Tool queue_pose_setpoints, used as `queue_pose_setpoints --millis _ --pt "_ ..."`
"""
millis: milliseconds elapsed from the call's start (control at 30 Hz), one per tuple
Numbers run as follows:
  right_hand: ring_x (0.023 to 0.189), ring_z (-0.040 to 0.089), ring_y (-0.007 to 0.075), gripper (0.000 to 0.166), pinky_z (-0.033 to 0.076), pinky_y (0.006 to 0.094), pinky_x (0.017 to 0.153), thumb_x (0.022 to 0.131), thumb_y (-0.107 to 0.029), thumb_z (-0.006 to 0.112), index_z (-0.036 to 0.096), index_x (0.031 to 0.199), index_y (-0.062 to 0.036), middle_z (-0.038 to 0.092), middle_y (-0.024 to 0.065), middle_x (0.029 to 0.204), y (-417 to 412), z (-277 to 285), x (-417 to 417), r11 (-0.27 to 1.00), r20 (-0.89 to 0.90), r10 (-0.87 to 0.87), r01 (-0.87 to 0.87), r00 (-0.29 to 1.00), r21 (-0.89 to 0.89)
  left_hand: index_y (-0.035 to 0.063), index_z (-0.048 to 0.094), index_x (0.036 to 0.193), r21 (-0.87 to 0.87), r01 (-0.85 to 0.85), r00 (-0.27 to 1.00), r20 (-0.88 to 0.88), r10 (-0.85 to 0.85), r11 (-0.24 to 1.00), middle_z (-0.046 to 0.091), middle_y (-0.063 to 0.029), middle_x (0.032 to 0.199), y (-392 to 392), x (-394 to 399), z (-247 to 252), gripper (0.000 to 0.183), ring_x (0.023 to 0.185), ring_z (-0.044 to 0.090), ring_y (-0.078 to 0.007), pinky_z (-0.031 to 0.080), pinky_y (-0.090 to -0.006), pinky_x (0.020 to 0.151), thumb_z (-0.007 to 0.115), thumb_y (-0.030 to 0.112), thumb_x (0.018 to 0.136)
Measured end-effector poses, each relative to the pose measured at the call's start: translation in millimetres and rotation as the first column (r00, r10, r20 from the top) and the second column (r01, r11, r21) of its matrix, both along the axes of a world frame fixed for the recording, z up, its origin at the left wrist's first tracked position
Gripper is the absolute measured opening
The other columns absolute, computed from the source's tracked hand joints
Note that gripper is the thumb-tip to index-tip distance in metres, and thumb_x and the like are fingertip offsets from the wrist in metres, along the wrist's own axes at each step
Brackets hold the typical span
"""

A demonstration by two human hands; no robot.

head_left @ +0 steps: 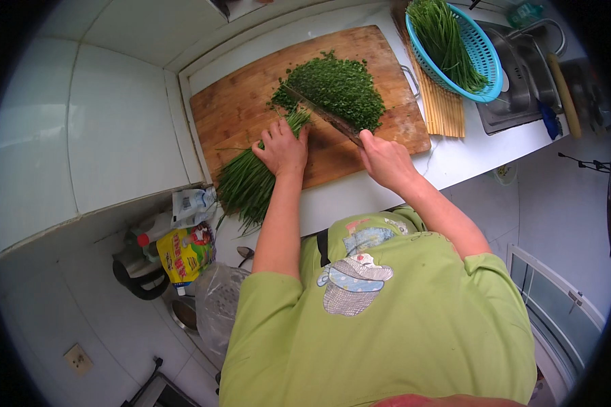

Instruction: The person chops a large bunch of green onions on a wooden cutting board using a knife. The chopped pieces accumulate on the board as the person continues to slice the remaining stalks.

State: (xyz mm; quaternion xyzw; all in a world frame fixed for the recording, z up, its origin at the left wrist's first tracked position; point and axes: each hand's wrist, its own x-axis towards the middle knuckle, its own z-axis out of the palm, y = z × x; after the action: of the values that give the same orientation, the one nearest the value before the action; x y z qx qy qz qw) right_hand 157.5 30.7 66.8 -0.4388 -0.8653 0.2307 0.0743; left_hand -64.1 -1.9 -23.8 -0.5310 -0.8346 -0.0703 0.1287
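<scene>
My left hand [285,149] presses down on a bundle of long green chives [247,178], its fingertips near the cut ends. The long leaves trail past the near left edge of the wooden cutting board [234,119]. In my right hand [388,160] is the handle of a kitchen knife [331,118]. Its blade points to the upper left, just beyond the cut ends of the bundle. A broad heap of finely chopped chives [338,86] lies on the board against the far side of the blade. Whether the edge touches the board I cannot tell.
A blue plastic basket [481,48] with more chives stands at the right on a bamboo mat [440,114]. Beyond it are a steel sink [532,76] and a wooden rolling pin [564,96]. At the left stand a yellow pouch [186,254], a kettle [137,277] and a plastic bag [219,300].
</scene>
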Motion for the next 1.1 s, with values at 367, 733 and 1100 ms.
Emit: queue_pose_setpoints --millis 367,733,1100 --pt "0.067 0.065 0.0411 0.010 0.051 0.0529 0.057 0.089 -0.008 0.049 0.043 0.095 -0.0032 0.065 0.0203 0.073 -4 -1 -11 0.997 0.105 0.070 -0.073 0.992 0.027 0.0135 0.064 0.108 0.087 -0.016 1.000 0.026 0.014 0.996 0.061 -0.0016 0.106 0 5 3 0.044 0.104 0.053 -0.0223 0.032 -0.0514 0.097 0.062 0.051 0.086" --pt "0.069 0.063 0.0454 0.010 0.049 0.0558 0.060 0.089 -0.009 0.046 0.043 0.093 0.0004 0.064 0.0240 0.074 10 15 -20 0.990 0.135 0.106 -0.091 0.985 -0.107 0.0173 0.066 0.092 0.139 -0.061 0.997 -0.045 0.068 0.988 0.064 0.0024 0.092 7 3 -1 0.024 0.093 0.057 -0.0197 0.035 -0.0454 0.089 0.057 0.040 0.090" --pt "0.074 0.067 0.0436 0.011 0.053 0.0525 0.063 0.083 -0.001 0.045 0.047 0.093 0.0046 0.066 0.0254 0.075 42 19 -37 0.954 0.166 0.255 -0.220 0.953 -0.201 0.0146 0.064 0.085 0.149 -0.055 0.995 -0.072 0.067 0.987 0.058 -0.0017 0.086 8 3 -6 0.025 0.092 0.054 -0.0216 0.037 -0.0477 0.087 0.061 0.039 0.087"
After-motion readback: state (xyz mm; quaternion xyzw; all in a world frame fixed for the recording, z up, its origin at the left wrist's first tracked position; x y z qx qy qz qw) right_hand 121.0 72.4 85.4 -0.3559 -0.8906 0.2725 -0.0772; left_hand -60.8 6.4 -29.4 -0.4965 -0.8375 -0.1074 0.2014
